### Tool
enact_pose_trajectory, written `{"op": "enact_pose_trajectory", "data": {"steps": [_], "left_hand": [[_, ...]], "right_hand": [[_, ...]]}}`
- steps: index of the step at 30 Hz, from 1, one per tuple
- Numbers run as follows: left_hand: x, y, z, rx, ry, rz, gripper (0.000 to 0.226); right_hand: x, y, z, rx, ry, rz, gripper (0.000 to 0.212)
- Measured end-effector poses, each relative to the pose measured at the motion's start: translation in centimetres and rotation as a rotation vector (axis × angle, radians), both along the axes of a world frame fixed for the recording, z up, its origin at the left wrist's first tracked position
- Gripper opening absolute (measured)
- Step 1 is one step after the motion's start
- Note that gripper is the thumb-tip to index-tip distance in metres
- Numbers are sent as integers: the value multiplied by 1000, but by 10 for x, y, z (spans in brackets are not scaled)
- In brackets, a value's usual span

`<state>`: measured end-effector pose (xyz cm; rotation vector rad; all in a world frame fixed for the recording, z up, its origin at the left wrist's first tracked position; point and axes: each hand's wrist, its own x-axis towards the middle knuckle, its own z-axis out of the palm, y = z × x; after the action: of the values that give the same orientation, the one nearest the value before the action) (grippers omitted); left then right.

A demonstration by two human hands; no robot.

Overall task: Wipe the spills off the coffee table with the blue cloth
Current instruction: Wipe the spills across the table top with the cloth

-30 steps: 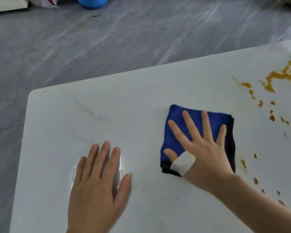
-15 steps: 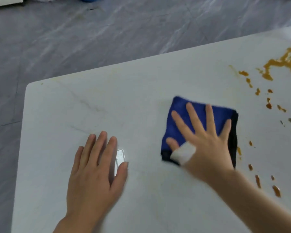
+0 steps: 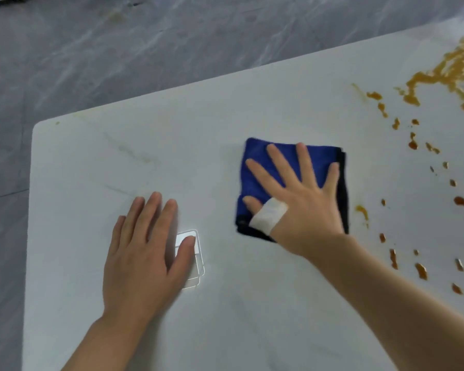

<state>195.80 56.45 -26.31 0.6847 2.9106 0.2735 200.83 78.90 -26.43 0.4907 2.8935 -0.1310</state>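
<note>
A folded blue cloth [image 3: 257, 167] lies flat on the white coffee table [image 3: 172, 129]. My right hand [image 3: 303, 207] presses down on it with fingers spread straight; a white bandage wraps the thumb. My left hand [image 3: 145, 253] rests flat on the table to the cloth's left, fingers straight. Orange-brown spills [image 3: 437, 73] pool at the table's far right, and several drops [image 3: 421, 270] are scattered just right of the cloth. A smeared streak [image 3: 362, 211] sits beside the cloth's right edge.
A bright window reflection [image 3: 192, 253] shows on the table under my left thumb. The table's rounded far-left corner [image 3: 42, 124] meets a grey marbled floor [image 3: 118, 49] beyond.
The right hand has slid the cloth a little toward the drops on the right, smearing one beside its edge. My left hand stays flat on the table; the view has shifted slightly.
</note>
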Motion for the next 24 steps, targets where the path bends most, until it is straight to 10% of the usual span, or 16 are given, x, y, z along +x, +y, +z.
{"op": "enact_pose_trajectory", "data": {"steps": [14,24], "left_hand": [[2,2,-1,12,3,13,72],[2,0,-2,39,29,13,70]], "right_hand": [[56,-41,6,-38,-13,228,64],[94,-12,8,-3,8,-26,71]]}}
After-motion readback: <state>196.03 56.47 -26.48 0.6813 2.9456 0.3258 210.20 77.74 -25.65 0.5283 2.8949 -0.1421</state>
